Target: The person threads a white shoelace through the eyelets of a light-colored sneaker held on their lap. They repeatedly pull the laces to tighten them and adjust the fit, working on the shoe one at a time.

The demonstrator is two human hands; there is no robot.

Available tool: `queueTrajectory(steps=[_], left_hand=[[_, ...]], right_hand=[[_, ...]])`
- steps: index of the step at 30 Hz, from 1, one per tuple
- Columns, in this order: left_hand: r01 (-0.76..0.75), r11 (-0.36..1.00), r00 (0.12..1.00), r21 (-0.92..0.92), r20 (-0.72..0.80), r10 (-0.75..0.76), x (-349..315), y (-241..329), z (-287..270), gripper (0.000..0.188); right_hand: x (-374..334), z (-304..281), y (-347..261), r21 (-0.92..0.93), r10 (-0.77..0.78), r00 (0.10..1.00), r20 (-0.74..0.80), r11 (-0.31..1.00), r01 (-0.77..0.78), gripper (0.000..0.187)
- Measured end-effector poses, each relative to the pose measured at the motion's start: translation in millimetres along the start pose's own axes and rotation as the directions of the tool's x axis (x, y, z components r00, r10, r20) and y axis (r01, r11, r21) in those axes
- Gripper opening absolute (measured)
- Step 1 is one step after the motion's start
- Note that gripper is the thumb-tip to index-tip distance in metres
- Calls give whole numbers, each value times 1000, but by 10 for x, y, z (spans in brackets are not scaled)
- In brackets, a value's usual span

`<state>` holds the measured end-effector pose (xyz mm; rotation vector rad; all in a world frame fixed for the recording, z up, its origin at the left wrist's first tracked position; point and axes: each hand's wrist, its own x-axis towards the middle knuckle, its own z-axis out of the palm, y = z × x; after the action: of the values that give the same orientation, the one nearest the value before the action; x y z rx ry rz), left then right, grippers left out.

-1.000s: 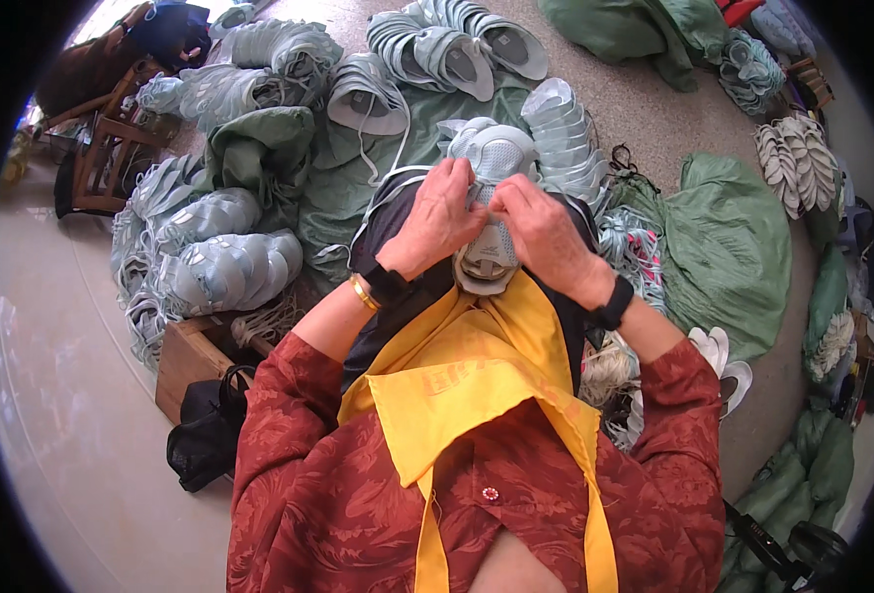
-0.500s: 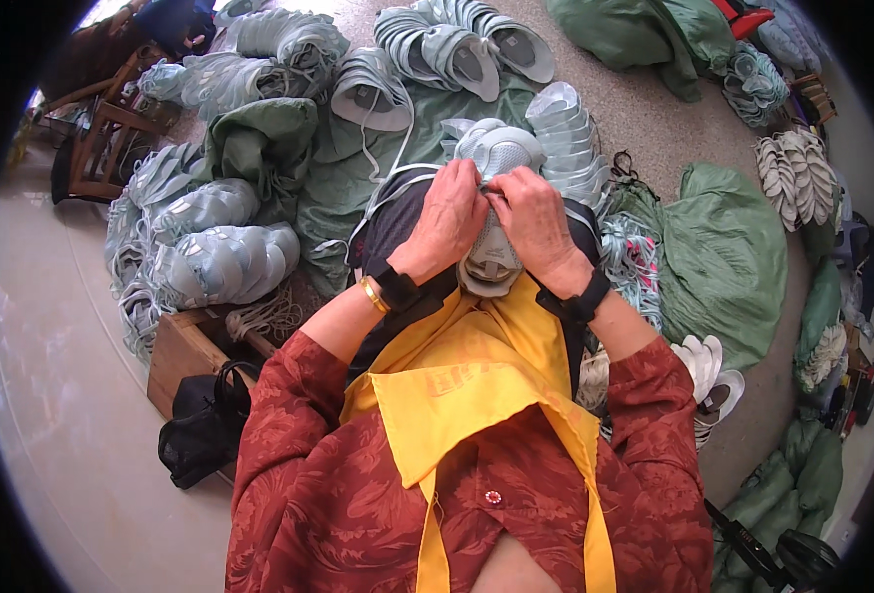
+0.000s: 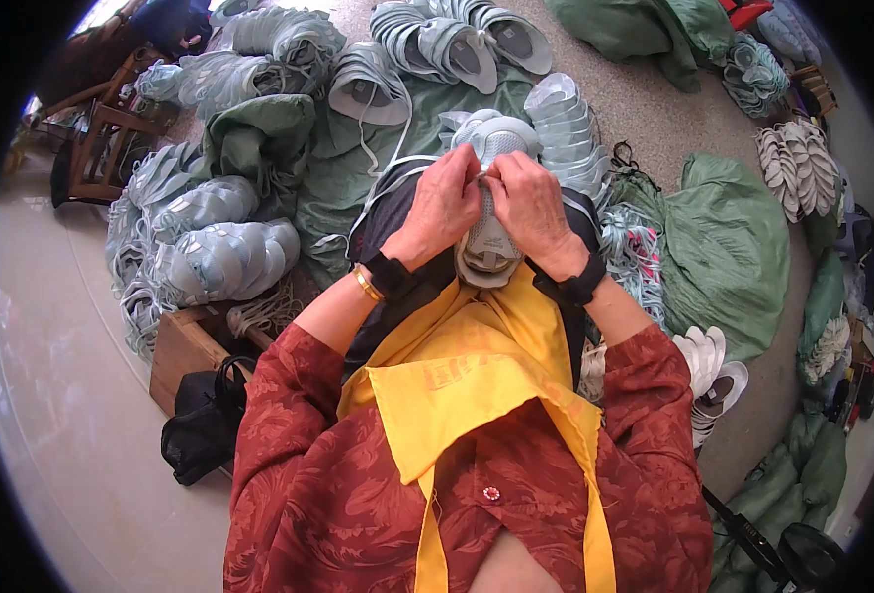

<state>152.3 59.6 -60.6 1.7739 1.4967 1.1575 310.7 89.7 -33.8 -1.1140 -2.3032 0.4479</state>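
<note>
A pale grey-white shoe upper [image 3: 490, 244] lies over my lap, its toe end pointing away from me. My left hand [image 3: 444, 210] and my right hand [image 3: 530, 210] meet above its lacing area, both closed in a pinch. Between the fingertips is a bit of white shoelace, mostly hidden by the fingers. A length of the white shoelace [image 3: 376, 193] runs out to the left of my left hand and across my dark trouser leg. Both forearms rest near the yellow apron [image 3: 481, 381].
Stacks of pale blue-grey uppers [image 3: 224, 259] lie at left, with more uppers [image 3: 566, 138] beyond my hands. Green cloth sacks [image 3: 724, 257] sit to the right. A wooden box [image 3: 182, 361] and black bag [image 3: 200, 425] stand at lower left; white uppers [image 3: 699, 358] lie at right.
Both hands have shifted only slightly, still pinched together over the shoe upper. The far piles sit a little higher in the picture.
</note>
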Motion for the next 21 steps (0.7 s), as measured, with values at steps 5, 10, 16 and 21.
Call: queueTrajectory(steps=[5,10,16,21], left_hand=[[63,996,998,-60,19,-62,28,-28,-79,12],[117,992,982,-51,158,-108,94,-51,-169,17],[109,991,980,-76,174,-94,87,-72,-203,17],[78,981,992,-179,113,-58,206,-36,-335,9]], right_hand=[[-102,-245,7,237,210,976,48,947,-216,11],[-179,-967,-173,597,390,880,269,650,-471,13],[-238,-2081,-546,852,152,983,103,496,-167,16],[-192,-2066,-539,862,100,992,75,494,-115,20]])
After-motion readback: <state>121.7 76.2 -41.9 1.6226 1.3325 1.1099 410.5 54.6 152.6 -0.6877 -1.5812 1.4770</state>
